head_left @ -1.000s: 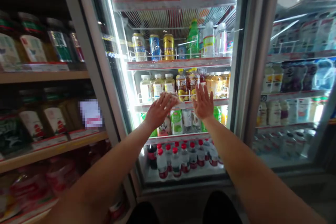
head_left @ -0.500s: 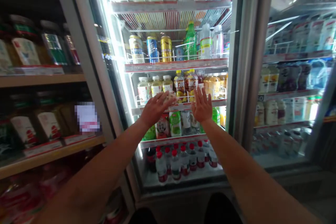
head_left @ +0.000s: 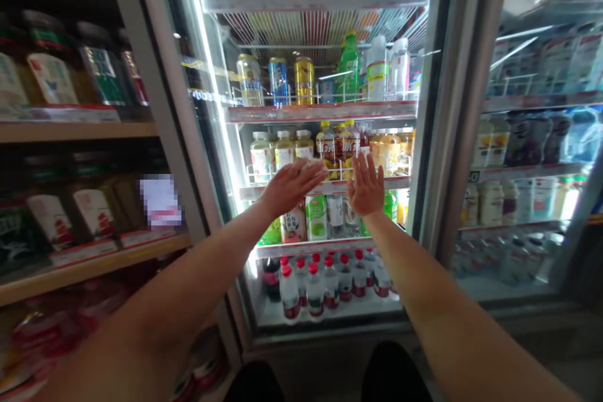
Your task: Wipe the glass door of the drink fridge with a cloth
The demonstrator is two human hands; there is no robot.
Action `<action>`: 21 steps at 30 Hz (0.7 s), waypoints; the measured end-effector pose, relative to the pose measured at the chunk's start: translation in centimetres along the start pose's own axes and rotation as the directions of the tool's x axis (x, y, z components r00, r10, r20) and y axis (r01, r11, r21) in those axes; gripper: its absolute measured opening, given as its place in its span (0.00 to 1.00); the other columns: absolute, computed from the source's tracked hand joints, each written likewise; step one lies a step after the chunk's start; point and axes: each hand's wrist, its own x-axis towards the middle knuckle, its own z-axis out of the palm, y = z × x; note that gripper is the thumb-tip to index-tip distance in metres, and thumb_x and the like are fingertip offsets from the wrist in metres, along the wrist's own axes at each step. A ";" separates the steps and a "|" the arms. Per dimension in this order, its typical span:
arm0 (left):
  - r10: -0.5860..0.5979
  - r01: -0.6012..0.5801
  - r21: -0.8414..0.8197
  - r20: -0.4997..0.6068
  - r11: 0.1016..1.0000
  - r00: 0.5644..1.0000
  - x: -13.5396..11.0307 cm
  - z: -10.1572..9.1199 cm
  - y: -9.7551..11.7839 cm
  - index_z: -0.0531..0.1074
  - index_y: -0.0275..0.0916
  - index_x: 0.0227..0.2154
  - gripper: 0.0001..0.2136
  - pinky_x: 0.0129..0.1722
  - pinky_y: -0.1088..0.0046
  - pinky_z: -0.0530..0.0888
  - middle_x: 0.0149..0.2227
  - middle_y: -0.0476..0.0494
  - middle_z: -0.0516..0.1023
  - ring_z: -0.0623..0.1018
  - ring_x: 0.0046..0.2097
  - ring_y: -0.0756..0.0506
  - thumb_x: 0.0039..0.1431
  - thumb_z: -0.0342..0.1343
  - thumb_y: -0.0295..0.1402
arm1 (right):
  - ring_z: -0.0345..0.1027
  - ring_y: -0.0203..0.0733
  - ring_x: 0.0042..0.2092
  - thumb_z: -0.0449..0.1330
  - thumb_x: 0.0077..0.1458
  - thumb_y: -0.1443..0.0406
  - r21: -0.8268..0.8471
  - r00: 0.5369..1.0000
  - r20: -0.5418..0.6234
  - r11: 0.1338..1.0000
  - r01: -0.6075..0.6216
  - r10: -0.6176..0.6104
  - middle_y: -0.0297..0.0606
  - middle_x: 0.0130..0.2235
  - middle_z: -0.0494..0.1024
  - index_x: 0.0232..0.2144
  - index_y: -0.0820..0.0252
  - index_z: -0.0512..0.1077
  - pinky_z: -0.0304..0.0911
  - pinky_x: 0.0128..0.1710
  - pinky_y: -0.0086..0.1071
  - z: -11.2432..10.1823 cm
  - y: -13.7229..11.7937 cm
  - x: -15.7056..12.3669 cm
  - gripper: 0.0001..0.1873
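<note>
**Two flat palms in front of the drinks cooler**

Seen from the head camera, the person faces a lit drinks cooler [head_left: 325, 107] with both arms stretched out. The left hand [head_left: 292, 185] is spread wide and empty, palm forward, fingers slanting right across the third shelf [head_left: 325, 188]. The right hand [head_left: 365, 185] is just beside it, also wide and empty, fingers pointing up. Neither grips anything. Whether they press on glass or reach past an open door I cannot tell.

Behind the fingertips stand pale bottles [head_left: 282, 152] and amber tea bottles [head_left: 336, 147], lined up facing front so labels read. Above them sit cans [head_left: 279, 80] behind a wire rail; below, red-capped bottles [head_left: 325, 282] crowd the floor. To the left, wooden shelves [head_left: 80, 132] carry jars in the dark.
</note>
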 end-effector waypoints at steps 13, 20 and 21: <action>0.022 -0.025 -0.048 -0.068 0.999 0.997 0.8 -0.2 -1.2 0.66 0.40 0.63 0.20 0.58 0.60 0.71 0.66 0.44 0.67 0.69 0.64 0.40 0.72 0.45 0.22 | 0.39 0.46 0.74 0.45 0.69 0.61 0.004 1.000 -0.003 1.000 0.008 -0.008 0.43 0.72 0.55 0.71 0.62 0.52 0.38 0.72 0.50 0.0 0.0 0.0 0.31; -0.356 0.350 -0.069 -0.094 0.934 0.930 3.3 -1.0 -2.7 0.60 0.40 0.68 0.24 0.57 0.54 0.72 0.68 0.39 0.62 0.68 0.64 0.35 0.71 0.47 0.23 | 0.41 0.47 0.74 0.45 0.69 0.61 0.022 1.000 0.015 1.000 -0.006 0.006 0.43 0.72 0.55 0.72 0.60 0.50 0.39 0.72 0.51 0.0 0.0 -0.1 0.32; -0.286 0.282 -0.064 -0.078 0.957 0.955 3.0 -1.0 -2.1 0.61 0.42 0.67 0.24 0.57 0.55 0.72 0.68 0.41 0.63 0.68 0.63 0.36 0.71 0.47 0.23 | 0.41 0.48 0.74 0.45 0.69 0.61 0.026 1.000 0.014 1.000 -0.005 0.005 0.43 0.72 0.55 0.72 0.59 0.50 0.39 0.72 0.51 0.0 0.0 -0.1 0.32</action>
